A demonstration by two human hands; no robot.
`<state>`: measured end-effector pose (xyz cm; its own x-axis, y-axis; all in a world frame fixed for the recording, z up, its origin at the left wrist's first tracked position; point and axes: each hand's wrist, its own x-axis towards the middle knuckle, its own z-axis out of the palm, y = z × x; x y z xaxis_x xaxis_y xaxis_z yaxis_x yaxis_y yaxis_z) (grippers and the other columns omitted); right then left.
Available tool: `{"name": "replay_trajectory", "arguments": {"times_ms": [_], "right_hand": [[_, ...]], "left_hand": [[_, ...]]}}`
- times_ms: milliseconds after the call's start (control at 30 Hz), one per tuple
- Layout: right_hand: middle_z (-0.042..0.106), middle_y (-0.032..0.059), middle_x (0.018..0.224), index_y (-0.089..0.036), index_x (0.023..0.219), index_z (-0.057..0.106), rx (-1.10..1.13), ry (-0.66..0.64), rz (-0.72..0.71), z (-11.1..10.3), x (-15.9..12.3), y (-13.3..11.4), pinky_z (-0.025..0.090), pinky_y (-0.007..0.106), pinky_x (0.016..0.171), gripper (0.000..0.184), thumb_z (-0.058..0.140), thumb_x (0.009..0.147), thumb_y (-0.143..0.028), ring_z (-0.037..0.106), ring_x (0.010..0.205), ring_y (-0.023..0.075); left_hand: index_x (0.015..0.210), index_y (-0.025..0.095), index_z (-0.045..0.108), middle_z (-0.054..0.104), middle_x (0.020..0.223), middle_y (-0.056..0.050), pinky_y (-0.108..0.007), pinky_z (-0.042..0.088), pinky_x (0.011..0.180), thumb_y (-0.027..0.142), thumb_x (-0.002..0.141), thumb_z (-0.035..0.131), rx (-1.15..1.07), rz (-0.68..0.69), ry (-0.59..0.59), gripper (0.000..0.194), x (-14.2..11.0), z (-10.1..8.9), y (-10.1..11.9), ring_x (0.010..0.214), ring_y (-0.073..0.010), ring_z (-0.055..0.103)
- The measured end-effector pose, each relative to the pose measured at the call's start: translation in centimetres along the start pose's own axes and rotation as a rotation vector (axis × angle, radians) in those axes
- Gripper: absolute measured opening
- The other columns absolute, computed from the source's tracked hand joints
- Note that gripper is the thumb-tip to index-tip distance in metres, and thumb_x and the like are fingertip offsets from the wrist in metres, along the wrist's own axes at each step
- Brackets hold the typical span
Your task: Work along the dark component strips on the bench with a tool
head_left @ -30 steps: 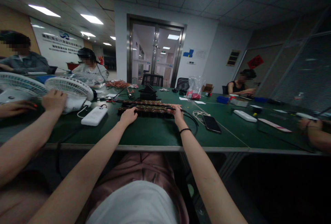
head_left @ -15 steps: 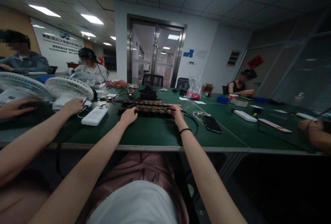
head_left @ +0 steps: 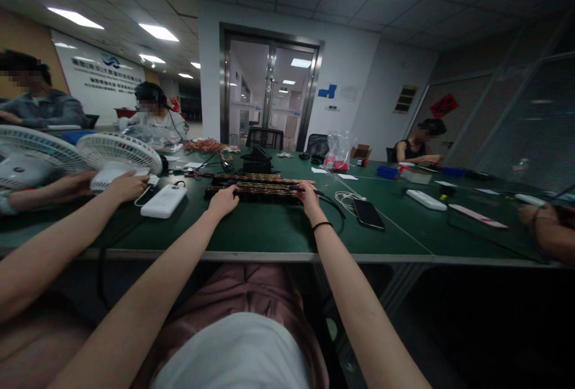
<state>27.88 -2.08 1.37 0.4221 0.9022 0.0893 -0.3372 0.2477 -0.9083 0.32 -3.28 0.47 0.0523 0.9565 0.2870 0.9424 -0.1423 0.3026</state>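
Observation:
Several thin dark rods with copper-coloured bands (head_left: 265, 187) lie side by side across the green table in front of me. My left hand (head_left: 224, 200) is closed at their near left side, thumb and fingers together on the edge of the bundle. At the right end, my right hand (head_left: 308, 196) pinches a black cable (head_left: 332, 204); a thicker dark piece of it pokes out left of the fingertips, over the rods. The cable curves down to the table on the right. Exactly what lies under my left fingers is hidden.
A white power bank (head_left: 164, 201) and two white fans (head_left: 117, 158) stand left, with another person's hands (head_left: 128, 188) at them. On the right lie a phone (head_left: 369, 214) and a white cord (head_left: 348, 199). Behind the rods sits a black object (head_left: 257, 161). Other people sit around.
My own hands stay in place on the rods and cable. At the left, a co-worker's hand has moved right and up to the base of the nearer fan.

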Motion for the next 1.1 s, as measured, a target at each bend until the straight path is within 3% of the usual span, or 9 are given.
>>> {"name": "replay_trajectory", "arguments": {"times_ms": [1100], "right_hand": [[0.064,-0.0039,0.063,-0.019,0.067,0.060,-0.033,0.016,0.016,-0.11,0.08,-0.01,0.050,0.017,0.048,0.008,0.061,0.066,-0.011,0.057,0.048,0.0079]], "left_hand": [[0.132,0.020,0.061,0.074,0.106,-0.011,-0.037,0.054,0.092,0.025,0.094,0.051,-0.002,-0.001,0.018,0.040,0.12,0.24,-0.11,0.106,-0.0287,0.069]]}}
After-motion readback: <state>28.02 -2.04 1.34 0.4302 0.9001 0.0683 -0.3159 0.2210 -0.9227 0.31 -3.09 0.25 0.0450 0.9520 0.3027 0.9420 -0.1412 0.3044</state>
